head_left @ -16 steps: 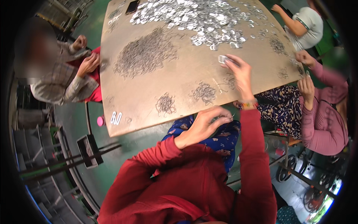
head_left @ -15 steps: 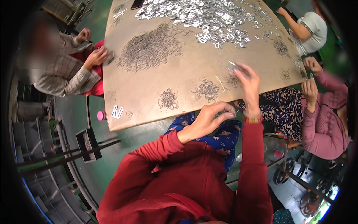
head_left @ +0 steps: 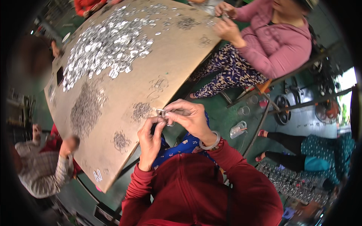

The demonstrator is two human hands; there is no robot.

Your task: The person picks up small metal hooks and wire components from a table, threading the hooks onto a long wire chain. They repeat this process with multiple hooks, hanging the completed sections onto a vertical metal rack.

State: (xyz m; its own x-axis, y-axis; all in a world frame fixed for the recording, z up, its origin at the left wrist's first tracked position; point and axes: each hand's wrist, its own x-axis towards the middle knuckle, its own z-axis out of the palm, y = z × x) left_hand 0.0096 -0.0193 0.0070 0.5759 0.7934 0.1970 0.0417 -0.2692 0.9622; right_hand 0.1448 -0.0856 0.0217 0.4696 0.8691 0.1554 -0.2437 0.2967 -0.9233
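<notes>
My left hand (head_left: 150,140) and my right hand (head_left: 190,116) meet in front of me, just past the near edge of the table (head_left: 169,64). Between their fingertips is a small silver metal buckle (head_left: 161,112), pinched by the right thumb and fingers from above. The left fingers are closed in a pinch at its lower side; what they hold is hidden. Closest to my hands on the tabletop lies a small heap of thin bent wire pieces (head_left: 141,112). Another such heap (head_left: 121,141) lies to its left, and a sparser scatter of wire pieces (head_left: 158,84) beyond.
A big spread of silver buckles (head_left: 109,41) covers the table's far side, with a wide grey pile of wire pieces (head_left: 86,107) at left. A phone (head_left: 60,76) and two white loops (head_left: 98,175) lie near the edges. A co-worker in pink (head_left: 271,49) sits at right; others sit around the table.
My view has turned, so the table now lies further left. My right hand has come back from over the table with a buckle and joined my left hand.
</notes>
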